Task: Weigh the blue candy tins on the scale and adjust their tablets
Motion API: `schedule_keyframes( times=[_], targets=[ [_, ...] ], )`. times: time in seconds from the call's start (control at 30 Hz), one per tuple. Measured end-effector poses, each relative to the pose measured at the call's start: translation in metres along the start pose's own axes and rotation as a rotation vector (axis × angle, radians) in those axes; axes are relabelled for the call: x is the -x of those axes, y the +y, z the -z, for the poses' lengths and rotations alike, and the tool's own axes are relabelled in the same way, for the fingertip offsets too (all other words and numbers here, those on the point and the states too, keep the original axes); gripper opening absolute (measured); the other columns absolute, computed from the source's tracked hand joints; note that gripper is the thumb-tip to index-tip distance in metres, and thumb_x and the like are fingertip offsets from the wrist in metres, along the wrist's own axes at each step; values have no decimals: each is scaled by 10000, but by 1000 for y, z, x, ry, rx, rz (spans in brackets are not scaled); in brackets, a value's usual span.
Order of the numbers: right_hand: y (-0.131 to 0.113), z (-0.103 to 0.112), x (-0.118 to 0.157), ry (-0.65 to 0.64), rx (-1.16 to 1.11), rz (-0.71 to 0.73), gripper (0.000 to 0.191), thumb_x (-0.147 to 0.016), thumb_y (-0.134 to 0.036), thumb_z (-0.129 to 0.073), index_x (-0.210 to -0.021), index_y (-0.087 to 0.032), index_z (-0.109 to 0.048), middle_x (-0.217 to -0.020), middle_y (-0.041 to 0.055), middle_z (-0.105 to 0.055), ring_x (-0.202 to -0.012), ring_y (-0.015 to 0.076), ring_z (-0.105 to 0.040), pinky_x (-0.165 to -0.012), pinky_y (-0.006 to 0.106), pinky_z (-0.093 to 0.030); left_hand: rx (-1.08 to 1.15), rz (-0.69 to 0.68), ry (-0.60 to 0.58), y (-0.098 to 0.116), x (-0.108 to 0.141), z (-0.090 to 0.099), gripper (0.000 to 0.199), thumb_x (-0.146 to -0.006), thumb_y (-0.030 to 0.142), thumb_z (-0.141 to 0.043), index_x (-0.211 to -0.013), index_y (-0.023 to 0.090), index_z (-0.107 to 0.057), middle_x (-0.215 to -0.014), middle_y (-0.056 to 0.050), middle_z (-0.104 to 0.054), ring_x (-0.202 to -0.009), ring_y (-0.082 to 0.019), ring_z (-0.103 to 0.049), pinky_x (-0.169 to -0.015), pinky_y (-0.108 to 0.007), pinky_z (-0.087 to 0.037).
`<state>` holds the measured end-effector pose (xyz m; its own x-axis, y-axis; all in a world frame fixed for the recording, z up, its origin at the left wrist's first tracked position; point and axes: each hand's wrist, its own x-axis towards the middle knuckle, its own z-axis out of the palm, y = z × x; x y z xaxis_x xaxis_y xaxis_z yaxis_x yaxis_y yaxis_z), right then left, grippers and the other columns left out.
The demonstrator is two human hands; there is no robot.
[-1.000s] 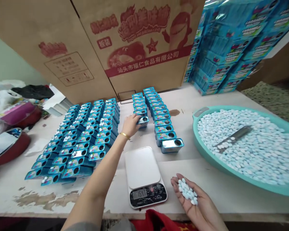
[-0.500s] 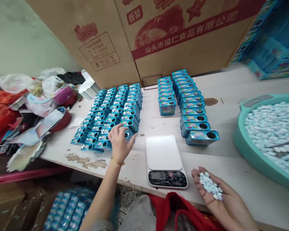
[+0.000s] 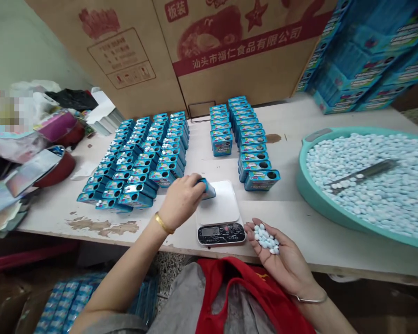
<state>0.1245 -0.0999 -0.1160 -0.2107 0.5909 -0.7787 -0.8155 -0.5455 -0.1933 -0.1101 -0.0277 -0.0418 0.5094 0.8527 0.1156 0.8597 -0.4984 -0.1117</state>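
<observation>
My left hand (image 3: 181, 199) grips a blue metal candy tin (image 3: 206, 189) at the back left of the white platform on a digital kitchen scale (image 3: 219, 215). I cannot tell whether the tin touches the platform. My right hand (image 3: 271, 248) is cupped palm up beside the scale, holding a small heap of pale blue oval candies (image 3: 265, 239). Many similar open-topped tins stand in rows, with a large block (image 3: 135, 160) left of the scale and double rows (image 3: 251, 148) behind it.
A teal basin (image 3: 301, 176) of pale blue candies, with a metal scraper (image 3: 362, 172) lying in them, sits right on the worn white table (image 3: 299, 243). Cardboard cartons (image 3: 237, 60) and stacked blue boxes (image 3: 365, 55) stand behind. Bags and a red pot (image 3: 61, 171) lie left.
My left hand has moved from the front of the left block of tins to the scale, now gripping a tin. The view has shifted, while my right hand still cups the candies.
</observation>
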Motion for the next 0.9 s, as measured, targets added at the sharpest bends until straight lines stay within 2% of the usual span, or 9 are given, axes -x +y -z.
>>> schedule_keyframes(
  times=[0.13, 0.23, 0.33, 0.43, 0.53, 0.6, 0.73, 0.9],
  targets=[
    [0, 1, 1, -33, 6, -12, 203, -785, -75, -555, -967, -70, -646, -913, 134, -721, -861, 195, -704, -763, 264, -593, -12, -110, -97, 25, -29, -10, 174, -910, 285, -468, -853, 173, -589, -959, -79, -602, -804, -193, -563, -642, -306, -412],
    [-2, 2, 0, -32, -7, -17, 191, -795, -79, -544, -955, -79, -647, -893, 118, -725, -858, 189, -704, -748, 254, -595, -3, -134, -156, 30, -36, -17, 155, -902, 271, -481, -860, 172, -593, -966, -80, -612, -806, -198, -573, -652, -314, -415],
    [-4, 3, -3, -37, -18, -22, 190, -806, -81, -525, -953, -95, -645, -883, 100, -727, -876, 187, -701, -754, 261, -595, 138, -119, -67, 24, -33, -14, 213, -868, 368, -548, -956, 175, -575, -1082, -95, -603, -924, -222, -575, -750, -344, -444],
    [-6, 4, -6, -59, -24, -27, 192, -795, -81, -542, -958, -88, -643, -890, 111, -726, -878, 191, -701, -762, 262, -591, 384, 10, 152, 12, -22, -6, 308, -843, 424, -579, -1027, 180, -543, -1081, -90, -606, -980, -205, -571, -819, -339, -461],
    [-7, 6, -8, -63, -26, -21, 198, -779, -80, -556, -957, -74, -643, -893, 125, -722, -879, 199, -701, -776, 264, -587, 555, 237, 349, -3, -4, -6, 200, -877, 350, -547, -990, 185, -557, -937, -49, -628, -858, -143, -598, -780, -283, -481],
    [-7, 7, -9, -56, -20, -20, 200, -777, -81, -552, -955, -70, -643, -892, 129, -720, -885, 204, -699, -783, 265, -584, 624, 366, 424, -13, 11, -13, 171, -884, 330, -540, -967, 184, -569, -899, -35, -627, -817, -124, -602, -767, -265, -486],
    [-6, 6, -11, -36, -1, -20, 201, -800, -80, -517, -959, -66, -639, -896, 135, -719, -894, 203, -697, -787, 265, -582, 734, 505, 431, -23, 35, -35, 205, -871, 350, -556, -979, 178, -579, -890, -30, -625, -795, -118, -604, -764, -267, -496],
    [-5, 0, -13, 0, 18, -33, 208, -832, -81, -474, -971, -70, -628, -886, 129, -723, -889, 196, -697, -779, 259, -583, 795, 490, 359, -21, 44, -48, 262, -838, 354, -604, -1034, 181, -581, -898, -36, -645, -807, -122, -616, -763, -263, -507]
  ],
)
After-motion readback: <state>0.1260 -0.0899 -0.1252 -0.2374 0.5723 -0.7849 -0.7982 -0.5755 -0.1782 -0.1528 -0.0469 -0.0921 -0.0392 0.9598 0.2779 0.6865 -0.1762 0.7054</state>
